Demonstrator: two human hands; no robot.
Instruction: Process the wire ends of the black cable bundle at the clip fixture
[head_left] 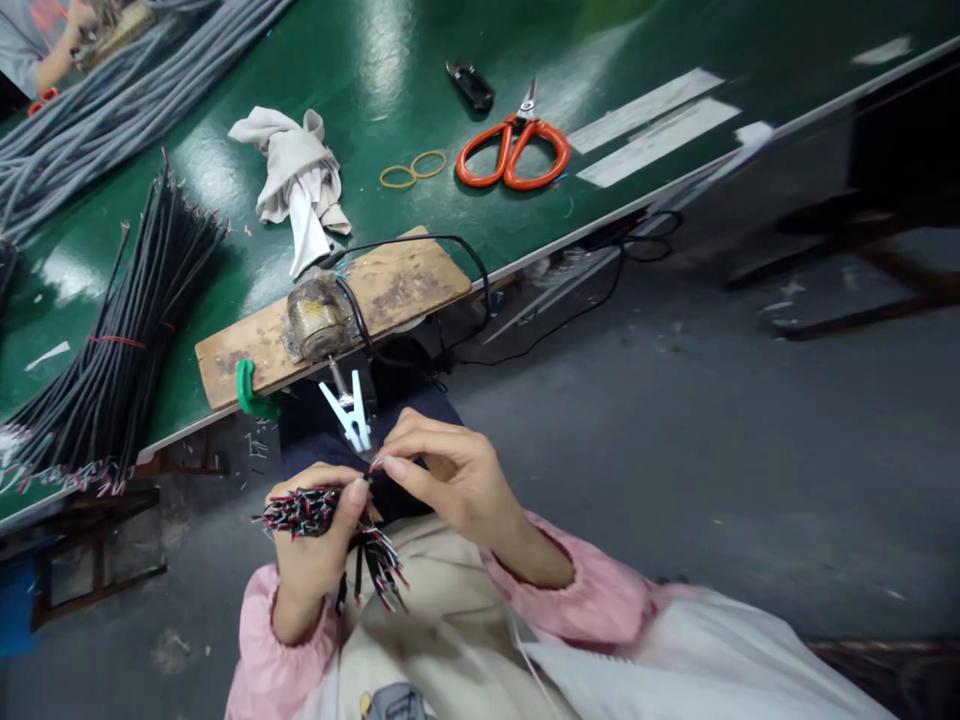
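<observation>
A bundle of black cables (304,511) with red, white and black wire ends is gripped in my left hand (319,550), its thumb along the ends. My right hand (446,475) pinches the thin wire ends of one cable (374,465) beside my left thumb. Just above my hands, a light-blue clothespin (351,412) hangs on the shaft of a small stained motor (319,315). The motor is mounted on a wooden board (405,285), held at the table edge by a green clamp (251,390).
On the green table (375,110) lie orange-handled scissors (514,155), a black cutter (471,86), rubber bands (412,170), a white cloth (296,175), a tied black cable bundle (131,330) and grey cables (142,90). A person's hand (71,40) shows at top left.
</observation>
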